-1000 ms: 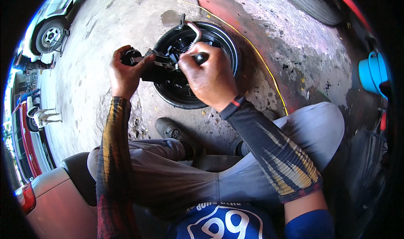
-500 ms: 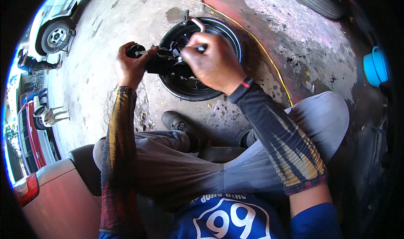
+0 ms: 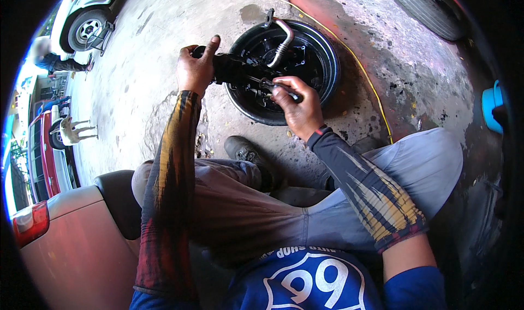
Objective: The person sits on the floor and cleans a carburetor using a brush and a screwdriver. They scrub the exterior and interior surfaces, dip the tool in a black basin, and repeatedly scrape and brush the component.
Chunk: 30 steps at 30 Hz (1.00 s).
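Black part (image 3: 232, 70) over basin rim (image 3: 332, 64), floor (image 3: 164, 64) around

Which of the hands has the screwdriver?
The right hand: it grips the screwdriver, shaft toward the black part. The left hand holds that part instead.

A: Basin (image 3: 331, 70): black. Right of it?
B: Cable (image 3: 376, 97) yellow; bucket (image 3: 492, 109), farther right, turquoise.
A: Left of basin?
B: Elongated part (image 3: 232, 70): apparently black, though shadowed.
A: Near side of basin?
B: Sleeves (image 3: 371, 192): streaked black and ochre, dark red toward elbows.
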Motion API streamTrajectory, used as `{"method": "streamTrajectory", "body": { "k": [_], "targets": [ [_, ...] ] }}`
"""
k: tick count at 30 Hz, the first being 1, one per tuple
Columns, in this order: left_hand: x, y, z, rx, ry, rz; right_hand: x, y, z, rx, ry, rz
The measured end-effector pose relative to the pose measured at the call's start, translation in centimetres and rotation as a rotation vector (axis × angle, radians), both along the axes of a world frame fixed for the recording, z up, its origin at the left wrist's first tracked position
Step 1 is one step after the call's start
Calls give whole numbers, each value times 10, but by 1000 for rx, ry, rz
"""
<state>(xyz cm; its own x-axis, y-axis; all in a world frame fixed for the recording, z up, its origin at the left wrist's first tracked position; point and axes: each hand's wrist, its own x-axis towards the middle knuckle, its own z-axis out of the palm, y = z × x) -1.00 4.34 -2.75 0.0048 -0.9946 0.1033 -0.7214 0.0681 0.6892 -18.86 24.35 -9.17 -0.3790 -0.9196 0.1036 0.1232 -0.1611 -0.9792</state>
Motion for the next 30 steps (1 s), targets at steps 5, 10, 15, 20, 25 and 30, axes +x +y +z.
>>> {"method": "streamTrajectory", "body": {
  "k": [5, 10, 15, 20, 25, 30],
  "targets": [
    [0, 5, 5, 25, 6, -29, 7, 5, 19, -50, 468, 0],
    [-3, 7, 19, 218, 433, -9, -5, 1, 10, 339, -918, 75],
    [1, 9, 33, 451, 568, -109, -20, 0, -2, 387, -934, 99],
    [6, 3, 25, 449, 603, -124, -2, -6, 13, -134, 403, -3],
    [16, -8, 12, 428, 649, -130, -1, -14, 39, -73, 464, 61],
    [19, -4, 2, 318, 571, -60, -45, -23, 53, 88, 149, 223]
  ]
}}
